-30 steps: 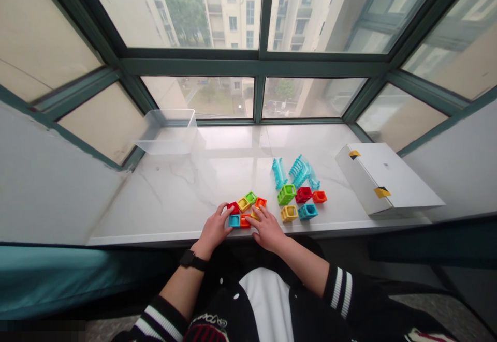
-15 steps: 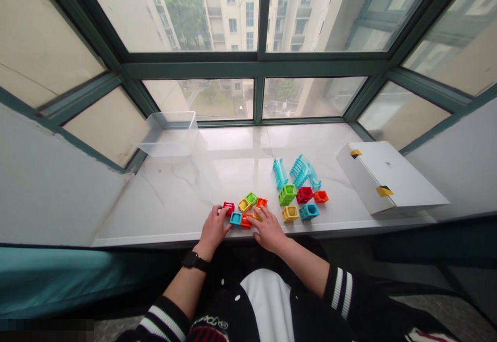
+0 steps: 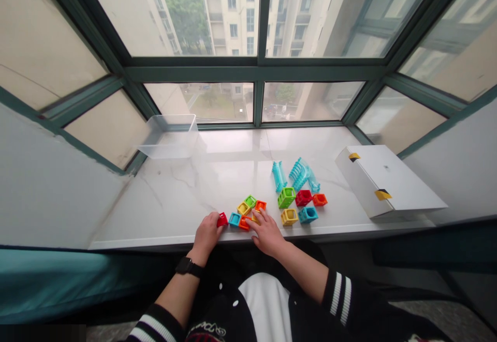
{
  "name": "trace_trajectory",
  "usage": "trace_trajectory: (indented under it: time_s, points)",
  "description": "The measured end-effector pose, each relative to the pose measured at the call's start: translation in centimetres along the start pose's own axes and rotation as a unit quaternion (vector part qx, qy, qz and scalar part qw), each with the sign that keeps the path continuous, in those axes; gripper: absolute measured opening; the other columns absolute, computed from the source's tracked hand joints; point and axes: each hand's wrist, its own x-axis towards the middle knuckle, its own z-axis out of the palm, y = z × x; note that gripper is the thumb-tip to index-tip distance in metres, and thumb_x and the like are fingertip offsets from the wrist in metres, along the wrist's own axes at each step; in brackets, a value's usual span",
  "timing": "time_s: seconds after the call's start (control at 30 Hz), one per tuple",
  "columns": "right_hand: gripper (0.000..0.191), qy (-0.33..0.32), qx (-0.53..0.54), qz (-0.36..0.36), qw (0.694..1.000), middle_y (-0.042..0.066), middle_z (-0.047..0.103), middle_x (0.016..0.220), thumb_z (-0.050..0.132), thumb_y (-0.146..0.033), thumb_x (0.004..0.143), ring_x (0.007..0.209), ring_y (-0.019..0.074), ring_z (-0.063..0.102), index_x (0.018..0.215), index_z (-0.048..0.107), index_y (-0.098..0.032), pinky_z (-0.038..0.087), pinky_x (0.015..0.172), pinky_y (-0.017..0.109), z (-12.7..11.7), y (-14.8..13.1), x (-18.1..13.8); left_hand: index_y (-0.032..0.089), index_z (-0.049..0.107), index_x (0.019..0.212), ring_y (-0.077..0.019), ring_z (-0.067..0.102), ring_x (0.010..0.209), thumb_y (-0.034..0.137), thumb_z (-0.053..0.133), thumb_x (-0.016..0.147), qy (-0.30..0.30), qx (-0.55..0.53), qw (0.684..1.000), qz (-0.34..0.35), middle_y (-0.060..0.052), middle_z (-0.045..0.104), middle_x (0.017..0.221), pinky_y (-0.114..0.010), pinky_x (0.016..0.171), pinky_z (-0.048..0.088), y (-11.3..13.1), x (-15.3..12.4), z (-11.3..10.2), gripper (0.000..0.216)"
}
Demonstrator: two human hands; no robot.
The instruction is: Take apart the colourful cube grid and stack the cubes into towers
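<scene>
1. A clear plastic bin (image 3: 169,137) stands at the back of the marble windowsill (image 3: 166,202), well apart from my hands.
2. My left hand (image 3: 207,233), a black watch (image 3: 188,267) on its wrist, curls closed on a red hollow block (image 3: 222,220) near the sill's front edge.
3. A blue hollow block (image 3: 234,219) sits just beside it, with a yellow block (image 3: 244,208) and a green block (image 3: 250,201) behind.
4. My right hand (image 3: 267,233) lies open, gripping nothing, its fingertips (image 3: 257,219) by an orange block (image 3: 244,223).
5. Farther right, a green block (image 3: 286,197), a yellow block (image 3: 289,217) and a teal curved piece (image 3: 301,174) lie grouped.
6. A white box (image 3: 388,181) rests at the far right.
</scene>
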Motion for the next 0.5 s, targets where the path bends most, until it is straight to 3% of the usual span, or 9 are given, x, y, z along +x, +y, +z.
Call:
trace_trajectory:
  time_s: [0.13, 0.27, 0.37, 0.5]
  points:
    - [0.073, -0.001, 0.003, 0.0, 1.0, 0.008, 0.022, 0.177, 0.068, -0.03, 0.09, 0.163, 0.0366, 0.014, 0.159, 0.047, -0.035, 0.023, 0.127, 0.054, 0.0, 0.0, 0.0, 0.025, 0.057, 0.1, -0.0255, 0.069, 0.099, 0.033, 0.061, 0.092, 0.039, -0.095, 0.993, -0.063, -0.006, 0.069, 0.104, -0.04, 0.092, 0.056, -1.3, -0.6, -0.5, 0.013]
    - [0.075, -0.001, 0.008, -0.003, 1.0, 0.008, 0.021, 0.178, 0.07, -0.028, 0.088, 0.163, 0.0367, 0.014, 0.159, 0.048, -0.035, 0.023, 0.127, 0.055, 0.1, 0.2, 0.0, 0.025, 0.053, 0.123, -0.0246, 0.073, 0.104, 0.032, 0.07, 0.083, 0.096, -0.258, 0.951, -0.139, -0.009, 0.069, 0.12, -0.045, 0.095, 0.062, -1.8, -1.1, -1.2, 0.044]
    - [0.076, 0.013, 0.03, -0.011, 0.999, 0.009, 0.025, 0.176, 0.073, -0.027, 0.087, 0.162, 0.0368, 0.018, 0.159, 0.049, -0.033, 0.026, 0.127, 0.055, -0.1, 0.5, -0.1, 0.023, 0.051, 0.134, -0.0246, 0.074, 0.111, 0.036, 0.074, 0.082, 0.11, -0.364, 0.917, -0.122, -0.011, 0.068, 0.127, -0.047, 0.101, 0.062, -0.7, -1.3, -1.9, 0.058]
    - [0.071, 0.062, 0.082, -0.033, 0.994, 0.014, 0.035, 0.171, 0.072, -0.025, 0.089, 0.159, 0.035, 0.03, 0.156, 0.052, -0.028, 0.031, 0.127, 0.056, -1.0, 0.6, -0.2, 0.021, 0.059, 0.125, -0.0264, 0.071, 0.119, 0.041, 0.074, 0.085, 0.112, -0.409, 0.902, -0.076, -0.012, 0.069, 0.127, -0.05, 0.106, 0.059, 2.0, -1.0, -3.0, 0.047]
